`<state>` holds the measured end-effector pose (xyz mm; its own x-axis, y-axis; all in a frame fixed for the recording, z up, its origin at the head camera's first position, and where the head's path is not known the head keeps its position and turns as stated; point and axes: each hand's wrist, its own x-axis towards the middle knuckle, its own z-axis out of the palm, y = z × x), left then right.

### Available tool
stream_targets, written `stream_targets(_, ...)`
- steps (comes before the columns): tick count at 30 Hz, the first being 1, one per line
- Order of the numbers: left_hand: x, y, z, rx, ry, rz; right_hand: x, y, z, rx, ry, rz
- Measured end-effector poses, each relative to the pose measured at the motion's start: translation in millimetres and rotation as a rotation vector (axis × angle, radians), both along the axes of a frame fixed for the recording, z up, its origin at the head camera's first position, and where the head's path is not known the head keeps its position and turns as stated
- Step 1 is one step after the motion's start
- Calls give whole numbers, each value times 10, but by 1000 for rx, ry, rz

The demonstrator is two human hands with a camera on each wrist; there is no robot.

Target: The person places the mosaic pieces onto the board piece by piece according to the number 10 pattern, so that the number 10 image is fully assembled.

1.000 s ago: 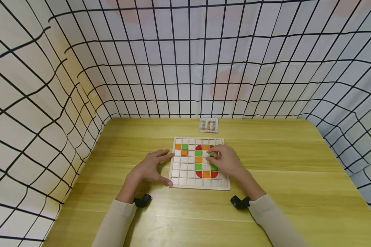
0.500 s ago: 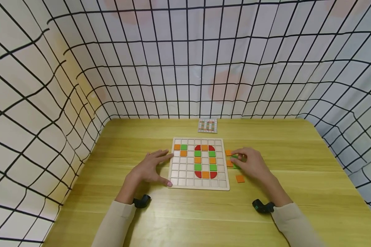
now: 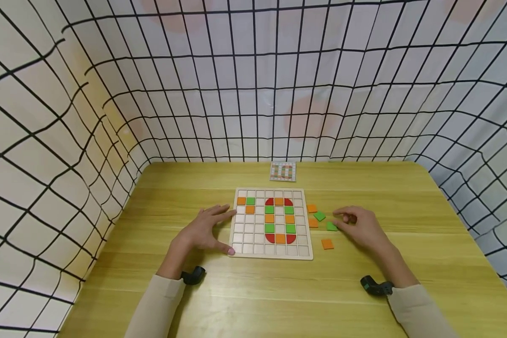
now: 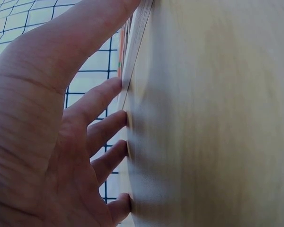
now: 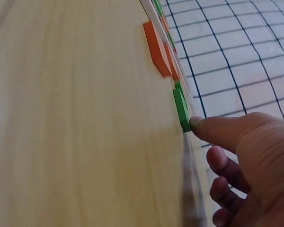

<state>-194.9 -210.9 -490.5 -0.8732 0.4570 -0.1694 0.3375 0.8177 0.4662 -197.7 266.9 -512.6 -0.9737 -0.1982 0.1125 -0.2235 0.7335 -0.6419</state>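
Note:
A square wooden grid board [image 3: 242, 234] lies on the table with red, orange and green pieces set in it. My left hand [image 3: 200, 230] rests with spread fingers along the board's left side, its thumb at the near left corner. In the left wrist view its fingertips [image 4: 117, 118] reach down at the board's edge. To the right of the board, my right hand [image 3: 361, 228] has its thumb at the edge of a loose green tile [image 3: 331, 226]. The right wrist view shows that thumb [image 5: 217, 128] on the green tile [image 5: 181, 106], the other fingers loosely bent and apart from it.
Another green tile [image 3: 319, 216] and orange tiles [image 3: 311, 208] lie by the board's right edge, with one orange tile [image 3: 327, 244] nearer me. A small pattern card [image 3: 283, 171] lies behind the board. Black-netted white walls [image 3: 253, 94] enclose the table [image 3: 262, 291].
My right hand has moved right, from over the board to the loose tiles and then slightly farther. One green tile has shifted right under it. The left hand keeps its place.

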Motion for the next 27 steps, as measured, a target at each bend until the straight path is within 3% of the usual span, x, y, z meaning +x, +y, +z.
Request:
stream_targets(8, -5, 1, 13, 4, 1, 0, 15, 147, -22, 42, -93, 77)
stream_targets(27, 2, 10, -10, -16, 13, -1, 26, 81, -3, 43, -70, 90)
